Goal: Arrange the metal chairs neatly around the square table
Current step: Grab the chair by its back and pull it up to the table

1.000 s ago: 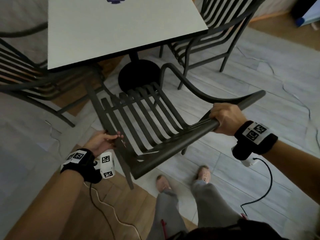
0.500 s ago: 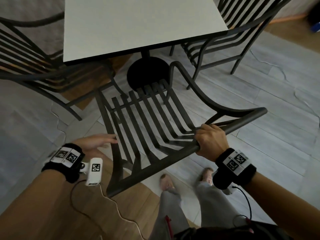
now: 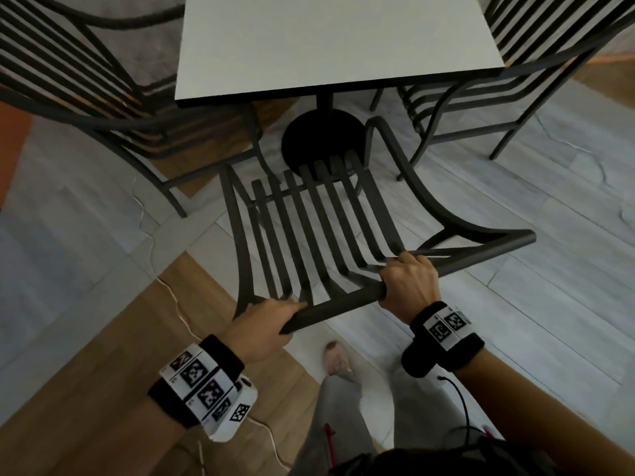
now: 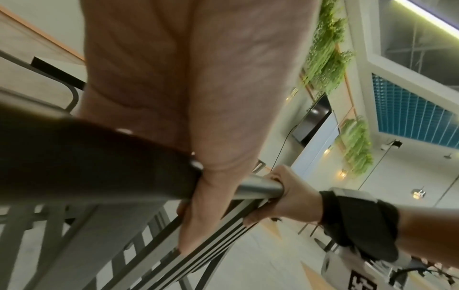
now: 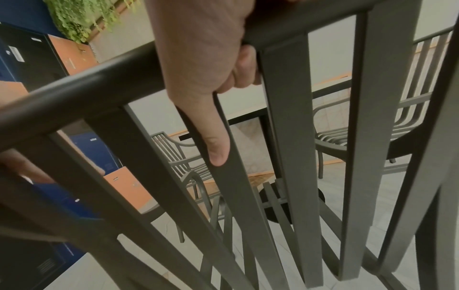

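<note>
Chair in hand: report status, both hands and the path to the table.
Left hand and right hand both grip the chair's top rail. Chair faces the square table, not yet tucked in. Table's pedestal base straight ahead.

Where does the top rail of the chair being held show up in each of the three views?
Head: the top rail runs diagonally across lower centre, between the left hand and right hand.
Left wrist: the rail crosses mid-frame, dark and blurred at left.
Right wrist: the rail slants across the upper part, slats hanging below.
Shared landmark: the right hand gripping the rail.
</note>
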Tool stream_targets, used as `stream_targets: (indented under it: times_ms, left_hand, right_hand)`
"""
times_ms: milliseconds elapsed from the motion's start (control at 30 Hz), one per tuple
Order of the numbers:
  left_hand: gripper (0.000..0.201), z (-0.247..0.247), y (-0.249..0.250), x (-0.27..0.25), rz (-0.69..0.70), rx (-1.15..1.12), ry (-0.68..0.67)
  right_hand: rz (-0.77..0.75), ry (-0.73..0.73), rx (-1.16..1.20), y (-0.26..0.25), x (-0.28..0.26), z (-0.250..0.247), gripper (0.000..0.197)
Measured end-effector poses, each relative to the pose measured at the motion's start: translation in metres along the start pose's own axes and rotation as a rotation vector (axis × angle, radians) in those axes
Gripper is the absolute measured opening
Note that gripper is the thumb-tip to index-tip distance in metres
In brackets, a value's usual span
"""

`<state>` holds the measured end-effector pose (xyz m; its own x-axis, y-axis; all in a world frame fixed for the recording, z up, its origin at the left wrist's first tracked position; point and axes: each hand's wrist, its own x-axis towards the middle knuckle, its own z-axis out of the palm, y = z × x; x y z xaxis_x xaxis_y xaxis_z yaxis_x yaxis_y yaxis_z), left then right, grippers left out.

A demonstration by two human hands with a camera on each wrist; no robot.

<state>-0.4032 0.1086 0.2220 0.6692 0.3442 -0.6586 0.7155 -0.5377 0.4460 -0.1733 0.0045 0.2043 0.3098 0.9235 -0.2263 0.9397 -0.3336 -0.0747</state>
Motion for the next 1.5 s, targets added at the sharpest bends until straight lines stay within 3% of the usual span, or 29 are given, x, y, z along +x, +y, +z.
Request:
stream_targets:
  times_ms: [133,367,533,633,833,967,1167,1500]
  left_hand:
    - [0.060,0.008,-0.004,0.000,-0.025,-0.043,0.010]
    - [0.061,0.001,-0.022,0.005,-0.054,-0.083,0.050]
    - [0.072,-0.005,-0.016,0.010,-0.119,0.067,0.232]
    - [0.066,-0.006,-0.010,0.010,-0.142,0.090,0.253]
    - [0.063,-0.007,-0.006,0.021,-0.141,0.115,0.267]
    - [0.057,-0.007,-0.006,0.026,-0.134,0.136,0.294]
    - [0.048,-0.025,-0.012,0.044,-0.136,0.140,0.379]
    - [0.044,-0.074,-0.016,0.084,-0.141,0.168,0.392]
  right_hand:
    - [0.012,-0.007,0.033,-0.009,-0.009,0.008,0.029]
    - [0.042,-0.029,0.064,-0.016,-0.003,0.022,0.020]
    - [0.003,0.045,0.094,-0.009,0.007,0.022,0.014]
    - [-0.017,0.075,0.142,0.014,0.006,0.016,0.022]
    - [-0.049,-0.148,0.018,0.040,0.011,0.002,0.031]
    - [-0.064,-0.082,-0.061,0.052,0.012,0.005,0.029]
    - [0.014,-0.147,-0.020,0.056,0.035,-0.004,0.042]
    - [0.012,-0.136,-0.037,0.070,0.090,-0.018,0.045]
